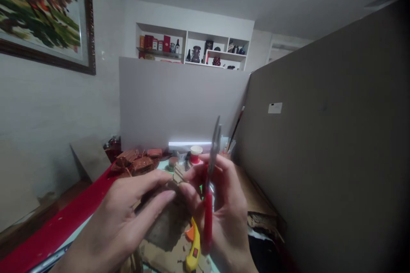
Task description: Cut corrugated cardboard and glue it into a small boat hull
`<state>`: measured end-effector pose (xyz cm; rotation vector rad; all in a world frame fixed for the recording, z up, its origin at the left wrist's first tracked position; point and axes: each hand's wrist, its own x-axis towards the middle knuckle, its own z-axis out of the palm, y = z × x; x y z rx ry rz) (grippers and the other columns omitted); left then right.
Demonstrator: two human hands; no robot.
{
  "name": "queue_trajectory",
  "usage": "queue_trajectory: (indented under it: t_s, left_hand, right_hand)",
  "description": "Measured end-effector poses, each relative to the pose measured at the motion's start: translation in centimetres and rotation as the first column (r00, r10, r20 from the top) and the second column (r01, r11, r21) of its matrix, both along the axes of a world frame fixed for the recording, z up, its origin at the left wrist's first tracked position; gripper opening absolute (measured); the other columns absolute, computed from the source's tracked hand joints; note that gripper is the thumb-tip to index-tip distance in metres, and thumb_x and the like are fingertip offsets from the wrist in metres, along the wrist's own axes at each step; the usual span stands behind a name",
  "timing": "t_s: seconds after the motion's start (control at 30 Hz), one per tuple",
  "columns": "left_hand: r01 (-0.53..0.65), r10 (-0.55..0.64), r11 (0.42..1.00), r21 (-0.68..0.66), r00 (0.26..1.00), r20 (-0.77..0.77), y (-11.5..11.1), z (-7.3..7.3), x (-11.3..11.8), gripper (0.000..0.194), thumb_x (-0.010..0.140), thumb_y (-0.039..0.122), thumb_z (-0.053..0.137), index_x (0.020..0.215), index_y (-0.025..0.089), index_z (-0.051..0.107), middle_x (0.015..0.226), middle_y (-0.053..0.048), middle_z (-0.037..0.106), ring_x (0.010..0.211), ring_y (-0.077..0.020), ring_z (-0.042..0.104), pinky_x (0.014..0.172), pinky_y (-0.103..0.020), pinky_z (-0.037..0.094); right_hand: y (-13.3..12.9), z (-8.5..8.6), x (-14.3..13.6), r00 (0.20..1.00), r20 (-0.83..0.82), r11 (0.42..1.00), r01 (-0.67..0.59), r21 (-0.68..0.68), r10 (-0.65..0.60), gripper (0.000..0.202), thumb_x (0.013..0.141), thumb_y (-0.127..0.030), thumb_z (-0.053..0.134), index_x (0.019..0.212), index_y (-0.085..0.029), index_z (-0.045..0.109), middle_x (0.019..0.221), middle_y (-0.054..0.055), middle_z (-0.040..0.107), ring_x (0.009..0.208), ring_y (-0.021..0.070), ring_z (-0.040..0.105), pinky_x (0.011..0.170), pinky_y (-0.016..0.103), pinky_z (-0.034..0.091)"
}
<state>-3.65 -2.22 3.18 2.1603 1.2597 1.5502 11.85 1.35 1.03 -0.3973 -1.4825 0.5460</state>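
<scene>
In the head view my left hand (128, 209) pinches a small layered tan piece, seemingly cardboard (177, 175), between thumb and index finger. My right hand (226, 204) grips the piece's other side with its fingertips. Against that same palm rests a pair of scissors (208, 217) with red handles, its blades pointing up and nearly together. Beneath the hands lies a yellow-handled utility knife (194, 249) on a cardboard sheet (153, 256). An orange item (190, 233) beside the knife is partly covered. A dark, flat area under the fingers is too dim to make out.
Reddish-brown crafted pieces (141, 164) sit at the back left. Behind my hands stand a red and white paper cup (196, 153) and a small round container (173, 162). Stacked cardboard (259, 204) lies at right. Grey panels (179, 102) enclose the table's back and right side.
</scene>
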Motion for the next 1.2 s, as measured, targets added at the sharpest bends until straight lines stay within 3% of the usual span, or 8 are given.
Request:
queue_trajectory:
  t_s: [0.23, 0.37, 0.5, 0.67, 0.73, 0.83, 1.07, 1.2]
  left_hand:
    - [0.011, -0.011, 0.993, 0.119, 1.0, 0.003, 0.4, -0.4, -0.2, 0.017, 0.085, 0.023, 0.064, 0.095, 0.034, 0.075, 0.092, 0.007, 0.079, 0.074, -0.0135, 0.072, 0.06, -0.016, 0.054]
    - [0.03, -0.012, 0.988, 0.152, 0.993, -0.114, 0.5, -0.5, -0.4, 0.025, 0.087, 0.017, 0.062, 0.102, 0.034, 0.072, 0.095, 0.006, 0.079, 0.075, -0.0133, 0.074, 0.061, -0.015, 0.055]
    - [0.011, 0.016, 0.991, 0.134, 0.98, -0.198, 0.6, -0.5, -0.6, 0.019, 0.089, 0.021, 0.06, 0.102, 0.029, 0.072, 0.095, 0.003, 0.08, 0.08, -0.0156, 0.075, 0.065, -0.017, 0.057]
    - [0.002, 0.03, 0.989, 0.146, 0.975, -0.218, 0.9, -0.8, -0.6, 0.019, 0.091, 0.024, 0.056, 0.098, 0.03, 0.073, 0.088, 0.005, 0.079, 0.074, -0.0132, 0.074, 0.067, -0.014, 0.056]
    - [0.048, -0.016, 0.989, 0.143, 0.977, -0.213, 1.0, -0.9, -0.7, 0.019, 0.091, 0.024, 0.059, 0.101, 0.032, 0.073, 0.089, 0.006, 0.079, 0.075, -0.0123, 0.074, 0.067, -0.012, 0.055]
    - [0.068, -0.047, 0.99, 0.124, 0.985, -0.169, 0.9, -0.8, -0.7, 0.024, 0.09, 0.025, 0.064, 0.108, 0.037, 0.073, 0.094, 0.007, 0.08, 0.076, -0.0114, 0.074, 0.071, -0.011, 0.054]
    - [-0.02, 0.024, 0.992, -0.121, 0.999, 0.032, 0.1, -0.2, -1.0, 0.022, 0.086, 0.047, 0.066, 0.103, 0.041, 0.078, 0.098, 0.006, 0.08, 0.086, -0.0162, 0.072, 0.076, -0.012, 0.053]
    - [0.006, 0.006, 0.984, -0.176, 0.998, 0.069, 0.6, -0.5, -2.0, 0.026, 0.085, 0.045, 0.068, 0.109, 0.041, 0.077, 0.105, 0.005, 0.079, 0.092, -0.0183, 0.072, 0.085, -0.013, 0.052]
  right_hand:
    - [0.2, 0.1, -0.2, 0.997, 0.007, 0.996, -0.077, 0.047, 0.076, 0.04, 0.086, -0.01, 0.068, 0.119, -0.03, 0.055, 0.091, -0.002, 0.068, 0.076, 0.0089, 0.068, 0.068, 0.014, 0.057]
    - [0.3, 0.0, -0.3, 0.997, -0.009, 0.995, -0.078, 0.069, 0.079, 0.037, 0.087, -0.011, 0.066, 0.117, -0.029, 0.055, 0.088, -0.003, 0.067, 0.072, 0.0091, 0.067, 0.065, 0.015, 0.056]
    - [0.2, -0.1, 0.0, 0.992, 0.065, 0.984, 0.097, 0.15, -0.108, 0.041, 0.083, -0.007, 0.064, 0.118, -0.026, 0.055, 0.089, 0.0, 0.065, 0.07, 0.0115, 0.065, 0.062, 0.02, 0.055]
    - [0.2, -0.8, -0.5, 0.934, 0.04, 0.867, 0.314, 0.387, -0.356, 0.045, 0.077, -0.003, 0.06, 0.117, -0.023, 0.056, 0.087, 0.003, 0.063, 0.073, 0.0182, 0.062, 0.062, 0.03, 0.052]
    - [0.5, -0.9, -0.6, 0.952, 0.0, 0.91, 0.292, 0.295, -0.306, 0.041, 0.08, -0.005, 0.061, 0.116, -0.024, 0.055, 0.082, 0.0, 0.061, 0.063, 0.0144, 0.059, 0.055, 0.026, 0.049]
    - [1.1, -0.2, 0.2, 0.974, -0.046, 0.975, 0.223, 0.012, -0.223, 0.031, 0.086, -0.013, 0.061, 0.113, -0.025, 0.053, 0.083, -0.002, 0.062, 0.064, 0.0123, 0.062, 0.058, 0.023, 0.052]
    - [2.1, 1.9, 2.7, 0.987, -0.062, 0.945, 0.125, -0.303, -0.15, 0.025, 0.086, -0.037, 0.071, 0.1, -0.024, 0.055, 0.078, -0.004, 0.063, 0.065, 0.0115, 0.061, 0.063, 0.024, 0.051]
    - [2.2, 1.9, 3.1, 0.992, -0.015, 0.918, -0.122, -0.377, 0.126, 0.03, 0.088, -0.044, 0.069, 0.101, -0.022, 0.054, 0.08, -0.001, 0.066, 0.072, 0.0152, 0.065, 0.068, 0.027, 0.052]
